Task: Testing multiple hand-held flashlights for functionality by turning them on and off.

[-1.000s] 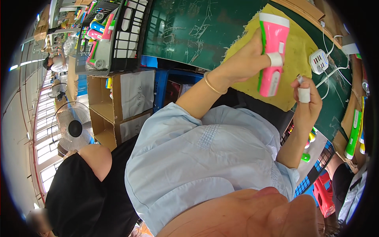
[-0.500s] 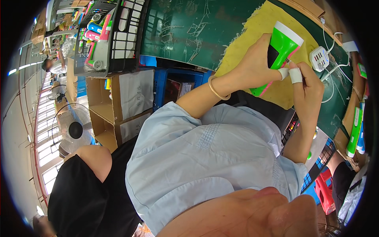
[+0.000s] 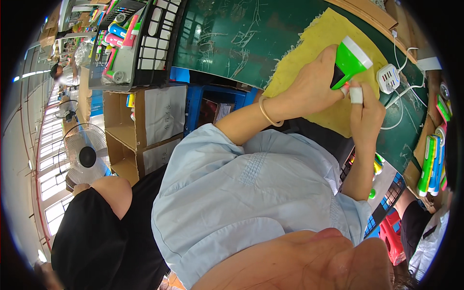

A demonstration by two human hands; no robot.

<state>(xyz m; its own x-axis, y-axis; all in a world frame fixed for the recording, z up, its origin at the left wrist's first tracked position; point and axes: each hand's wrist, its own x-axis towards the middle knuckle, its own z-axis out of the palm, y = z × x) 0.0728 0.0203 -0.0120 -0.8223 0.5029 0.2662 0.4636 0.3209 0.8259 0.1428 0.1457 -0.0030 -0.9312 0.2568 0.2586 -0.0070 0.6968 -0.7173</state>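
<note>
My left hand (image 3: 314, 79), with a bangle at the wrist, is wrapped round a green and black flashlight (image 3: 352, 62) whose wide white-rimmed head points up and to the right. Much of the handle is hidden by my fingers. Close against the flashlight's near side, my right hand (image 3: 368, 111) is closed in a pinch, white tape round one finger. What sits between its fingertips is too small to make out. A tiny orange-red glow shows beside them. Both hands are above a yellow cloth (image 3: 295, 70) on the green table (image 3: 217, 41).
Right of the cloth stands a white multi-port USB charger (image 3: 388, 79) with white cables. More flashlights (image 3: 430, 164) lie at the right edge. A black crate (image 3: 159, 43) with colourful flashlights is at the upper left, above cardboard boxes (image 3: 123, 116). A fan (image 3: 87, 154) stands further left.
The flashlight has turned in my left hand, its head now tilting further right and its handle tucked out of sight. My right hand has shifted slightly left and down beside it.
</note>
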